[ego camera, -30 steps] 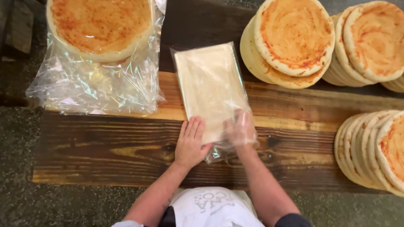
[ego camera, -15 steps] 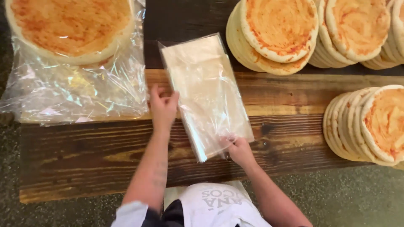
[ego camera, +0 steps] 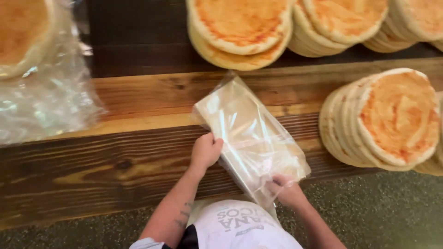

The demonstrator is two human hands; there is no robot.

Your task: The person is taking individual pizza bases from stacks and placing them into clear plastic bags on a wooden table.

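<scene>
Hands pinch a clear rectangular plastic bag [ego camera: 251,138] tilted on the brown wooden surface [ego camera: 138,120]: left hand [ego camera: 206,151] grips its left edge, right hand [ego camera: 285,190] its near corner.

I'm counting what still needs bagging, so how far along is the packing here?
Done: one flatbread already lies on clear plastic wrap at far left. In hand: the left hand and right hand grip an empty clear bag on the wooden bench. Left: the bare flatbread stacks behind and the leaning stack at right.
</scene>
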